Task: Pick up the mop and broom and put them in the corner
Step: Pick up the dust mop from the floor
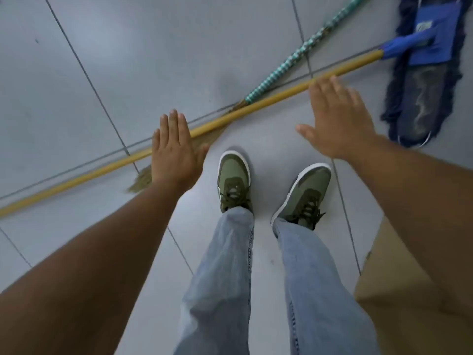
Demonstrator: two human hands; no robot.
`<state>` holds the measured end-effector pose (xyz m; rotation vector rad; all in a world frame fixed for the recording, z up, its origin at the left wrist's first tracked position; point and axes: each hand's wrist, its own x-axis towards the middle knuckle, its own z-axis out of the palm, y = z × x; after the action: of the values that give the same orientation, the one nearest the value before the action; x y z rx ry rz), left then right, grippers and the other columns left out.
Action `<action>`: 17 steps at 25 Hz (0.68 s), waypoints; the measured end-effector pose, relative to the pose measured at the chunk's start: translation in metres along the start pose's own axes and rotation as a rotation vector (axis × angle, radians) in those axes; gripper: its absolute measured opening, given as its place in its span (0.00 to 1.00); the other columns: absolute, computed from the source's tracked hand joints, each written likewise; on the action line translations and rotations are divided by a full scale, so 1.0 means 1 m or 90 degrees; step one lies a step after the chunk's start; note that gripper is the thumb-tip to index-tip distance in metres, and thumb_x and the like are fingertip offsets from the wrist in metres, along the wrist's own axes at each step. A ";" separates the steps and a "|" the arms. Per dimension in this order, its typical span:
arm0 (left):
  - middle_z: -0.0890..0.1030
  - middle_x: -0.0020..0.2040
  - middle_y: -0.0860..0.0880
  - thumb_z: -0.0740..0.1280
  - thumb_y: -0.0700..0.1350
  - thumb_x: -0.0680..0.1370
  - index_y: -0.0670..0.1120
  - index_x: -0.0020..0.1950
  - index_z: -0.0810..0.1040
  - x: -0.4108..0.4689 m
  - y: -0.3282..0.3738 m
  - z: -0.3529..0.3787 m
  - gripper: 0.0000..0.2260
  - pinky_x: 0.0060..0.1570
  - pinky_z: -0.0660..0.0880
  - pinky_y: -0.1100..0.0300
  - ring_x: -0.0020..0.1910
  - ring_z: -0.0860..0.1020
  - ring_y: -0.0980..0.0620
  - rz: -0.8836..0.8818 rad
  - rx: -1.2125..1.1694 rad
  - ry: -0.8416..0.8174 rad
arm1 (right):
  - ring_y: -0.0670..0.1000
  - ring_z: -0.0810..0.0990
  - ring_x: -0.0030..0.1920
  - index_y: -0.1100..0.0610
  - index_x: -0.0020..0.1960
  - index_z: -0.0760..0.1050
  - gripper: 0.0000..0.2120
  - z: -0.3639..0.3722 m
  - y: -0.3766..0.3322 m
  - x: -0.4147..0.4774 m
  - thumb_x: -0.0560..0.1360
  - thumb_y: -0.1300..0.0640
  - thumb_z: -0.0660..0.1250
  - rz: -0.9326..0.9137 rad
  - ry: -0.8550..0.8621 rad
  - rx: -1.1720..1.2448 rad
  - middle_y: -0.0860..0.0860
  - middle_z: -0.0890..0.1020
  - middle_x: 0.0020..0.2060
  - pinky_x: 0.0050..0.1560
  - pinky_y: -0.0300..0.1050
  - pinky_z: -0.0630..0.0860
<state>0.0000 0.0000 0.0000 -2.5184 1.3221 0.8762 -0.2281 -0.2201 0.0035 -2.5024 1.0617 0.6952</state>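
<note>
While both arms reach down from the lower corners of the frame, the left hand (174, 152) and the right hand (337, 119) are spread flat with fingers extended, holding nothing. The mop (425, 73) lies on the grey tiled floor (76, 73): its dark blue fringed head is at the upper right of the frame, and its yellow handle runs from a blue socket there diagonally down to the left edge. The left hand covers part of that handle at centre left; the right hand's fingertips reach the handle at upper centre right, though contact cannot be told. The broom (294, 55) also lies on the floor, its teal-and-white wrapped handle slanting from the top right toward the centre, where it meets the mop handle; its straw bristles pass under the handle and show again just beside the left wrist. Two green shoes (234, 180) and blue jeans fill the lower centre. A tan piece of cardboard (399, 290) lies at lower right.
</note>
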 end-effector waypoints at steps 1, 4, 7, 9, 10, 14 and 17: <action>0.45 0.78 0.39 0.48 0.60 0.80 0.39 0.76 0.43 0.005 -0.005 0.007 0.34 0.74 0.43 0.46 0.76 0.42 0.42 -0.015 0.011 0.000 | 0.59 0.48 0.76 0.61 0.75 0.47 0.38 0.005 0.002 0.007 0.76 0.43 0.59 0.002 0.002 -0.013 0.59 0.52 0.76 0.72 0.59 0.49; 0.45 0.78 0.39 0.48 0.60 0.80 0.39 0.76 0.43 0.019 -0.025 0.032 0.34 0.74 0.43 0.46 0.76 0.42 0.42 -0.047 0.023 -0.021 | 0.59 0.48 0.75 0.61 0.75 0.48 0.37 0.025 0.014 0.032 0.76 0.45 0.61 -0.019 -0.038 -0.055 0.60 0.53 0.76 0.72 0.60 0.49; 0.46 0.78 0.40 0.50 0.58 0.80 0.40 0.76 0.43 0.032 -0.032 0.057 0.32 0.74 0.44 0.45 0.76 0.43 0.42 -0.058 0.021 -0.026 | 0.60 0.49 0.75 0.61 0.75 0.49 0.36 0.043 0.028 0.052 0.76 0.48 0.62 -0.041 -0.060 -0.103 0.60 0.53 0.76 0.73 0.59 0.50; 0.48 0.78 0.39 0.52 0.56 0.80 0.40 0.76 0.45 0.049 -0.032 0.070 0.32 0.74 0.46 0.45 0.76 0.44 0.41 -0.064 0.004 -0.042 | 0.60 0.50 0.75 0.62 0.74 0.50 0.36 0.049 0.040 0.067 0.75 0.49 0.63 -0.050 -0.073 -0.109 0.60 0.55 0.76 0.72 0.60 0.51; 0.49 0.78 0.39 0.53 0.55 0.80 0.39 0.76 0.46 0.059 -0.031 0.079 0.31 0.74 0.46 0.44 0.76 0.45 0.41 -0.068 -0.008 -0.051 | 0.61 0.51 0.75 0.62 0.74 0.52 0.35 0.053 0.047 0.077 0.75 0.50 0.64 -0.054 -0.084 -0.115 0.61 0.55 0.75 0.72 0.60 0.52; 0.62 0.74 0.37 0.57 0.52 0.80 0.39 0.73 0.56 0.094 -0.027 0.111 0.27 0.72 0.54 0.42 0.74 0.56 0.38 -0.057 -0.042 -0.037 | 0.67 0.62 0.68 0.63 0.70 0.59 0.30 0.072 0.078 0.120 0.73 0.55 0.67 -0.061 -0.072 -0.145 0.66 0.64 0.69 0.67 0.64 0.59; 0.74 0.59 0.36 0.60 0.50 0.78 0.40 0.62 0.69 0.115 -0.023 0.125 0.17 0.57 0.69 0.43 0.56 0.71 0.38 -0.051 -0.075 0.023 | 0.69 0.73 0.48 0.63 0.57 0.69 0.16 0.079 0.103 0.151 0.72 0.58 0.66 -0.057 0.010 -0.170 0.69 0.75 0.50 0.51 0.66 0.71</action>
<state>0.0158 -0.0163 -0.1697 -2.6676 1.2048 0.9216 -0.2367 -0.3376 -0.1572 -2.7644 0.9074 0.8423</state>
